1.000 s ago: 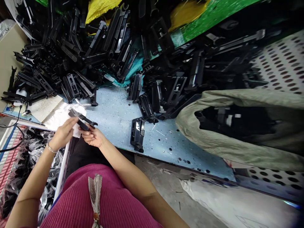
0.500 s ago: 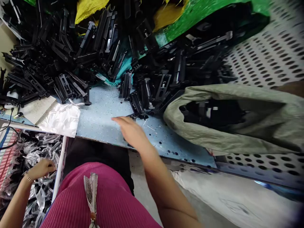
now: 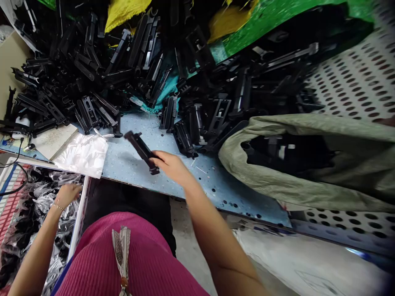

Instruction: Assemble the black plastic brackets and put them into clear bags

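My right hand [image 3: 171, 166] grips a long black plastic part [image 3: 140, 150] by one end and holds it slanted just above the light blue table [image 3: 135, 164]. My left hand [image 3: 66, 193] hangs low at the left over a white-rimmed bin [image 3: 78, 218] filled with bagged black parts; its fingers are loosely apart and I see nothing in them. A small stack of clear plastic bags [image 3: 82, 154] lies on the table between the two hands.
A big heap of black plastic parts [image 3: 123, 70] covers the far side of the table, over yellow and green sacks. An open grey-green sack [image 3: 296, 160] holding more parts lies at the right. A perforated white panel [image 3: 354, 86] stands beyond it. A cable [image 3: 15, 164] lies at the far left.
Both hands were together at the bags with one part; my left hand then dropped to the bin, and my right hand reached right and lifted another black part off the table.
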`<state>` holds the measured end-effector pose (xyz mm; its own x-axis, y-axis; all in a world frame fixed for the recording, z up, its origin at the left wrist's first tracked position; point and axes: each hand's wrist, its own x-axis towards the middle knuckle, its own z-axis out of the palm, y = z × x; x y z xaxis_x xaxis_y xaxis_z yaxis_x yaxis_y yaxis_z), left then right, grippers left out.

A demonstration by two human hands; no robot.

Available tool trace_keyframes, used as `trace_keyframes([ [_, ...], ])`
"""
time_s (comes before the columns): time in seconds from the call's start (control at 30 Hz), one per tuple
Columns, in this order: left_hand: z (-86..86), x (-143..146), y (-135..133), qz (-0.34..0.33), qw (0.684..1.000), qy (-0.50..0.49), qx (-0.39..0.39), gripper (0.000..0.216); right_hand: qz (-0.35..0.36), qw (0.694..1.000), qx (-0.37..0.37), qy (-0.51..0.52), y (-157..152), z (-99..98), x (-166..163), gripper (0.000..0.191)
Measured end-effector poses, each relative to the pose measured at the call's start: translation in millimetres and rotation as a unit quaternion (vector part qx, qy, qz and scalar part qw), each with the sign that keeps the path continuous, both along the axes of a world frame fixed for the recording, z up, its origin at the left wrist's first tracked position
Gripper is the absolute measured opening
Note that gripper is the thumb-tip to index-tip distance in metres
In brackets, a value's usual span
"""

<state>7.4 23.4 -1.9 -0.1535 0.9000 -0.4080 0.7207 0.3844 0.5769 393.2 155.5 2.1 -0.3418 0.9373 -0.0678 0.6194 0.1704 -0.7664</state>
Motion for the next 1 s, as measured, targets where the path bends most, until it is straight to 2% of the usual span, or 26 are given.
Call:
trace_keyframes([
  [0.07, 3.2, 20.4, 34.3, -0.018, 0.995, 0.034, 0.095, 0.03, -0.057, 0.983, -0.081, 0.153, -4.2, -7.6, -32.0, 0.031],
  [0.13, 4.6, 46.4, 67.4, -0.041, 0.971, 0.105, 0.212, 0.025, -0.083, 0.945, -0.155, 0.277, -8.4, -15.3, -60.0, 0.034],
  [0.17, 4.2, 57.3, 82.1, -0.051, 0.959, 0.139, 0.241, 0.021, -0.085, 0.923, -0.193, 0.322, -10.4, -18.5, -70.9, 0.036],
  [0.27, -0.2, 67.3, 113.2, -0.043, 0.96, 0.157, 0.226, 0.008, -0.083, 0.869, -0.285, 0.396, -14.9, -23.3, -89.8, 0.042],
  [0.33, -2.3, 55.7, 122.9, 0.007, 0.976, 0.085, 0.198, 0.012, -0.084, 0.847, -0.31, 0.424, -15.7, -22.0, -96.0, 0.042],
  [0.4, -2.2, 38.9, 126.5, 0.074, 0.984, -0.026, 0.158, 0.017, -0.078, 0.824, -0.321, 0.461, -14.1, -17.4, -103.5, 0.039],
  [0.5, -0.7, 23.3, 125.5, 0.148, 0.967, -0.173, 0.111, 0.023, -0.046, 0.781, -0.339, 0.522, -7.2, -7.1, -122.4, 0.034],
  [0.57, -0.9, 24.4, 121.8, 0.154, 0.964, -0.182, 0.12, 0.025, -0.019, 0.758, -0.355, 0.546, -1.2, -0.9, -137.2, 0.031],
  [0.67, -3.1, 37.5, 113.1, 0.081, 0.977, -0.022, 0.198, 0.021, -0.005, 0.74, -0.367, 0.564, 6.6, 3.6, -153.1, 0.028],
  [0.73, -3.9, 45.4, 108.0, 0.005, 0.967, 0.096, 0.237, 0.016, -0.015, 0.738, -0.365, 0.568, 9.2, 2.8, -156.0, 0.027],
  [0.77, -3.6, 47.1, 106.7, -0.022, 0.962, 0.125, 0.241, 0.011, -0.021, 0.737, -0.365, 0.568, 9.5, 1.6, -155.3, 0.027],
  [0.83, -1.9, 44.2, 107.4, -0.035, 0.968, 0.105, 0.223, 0.01, -0.031, 0.738, -0.367, 0.566, 8.2, -1.7, -151.2, 0.026],
  [0.93, 1.8, 29.3, 113.7, 0.057, 0.982, -0.035, 0.179, 0.016, -0.042, 0.742, -0.373, 0.556, 4.4, -6.4, -144.2, 0.025],
  [1.0, 3.3, 19.4, 117.9, 0.118, 0.973, -0.13, 0.147, 0.024, -0.046, 0.744, -0.376, 0.55, 2.7, -7.9, -141.9, 0.024],
])
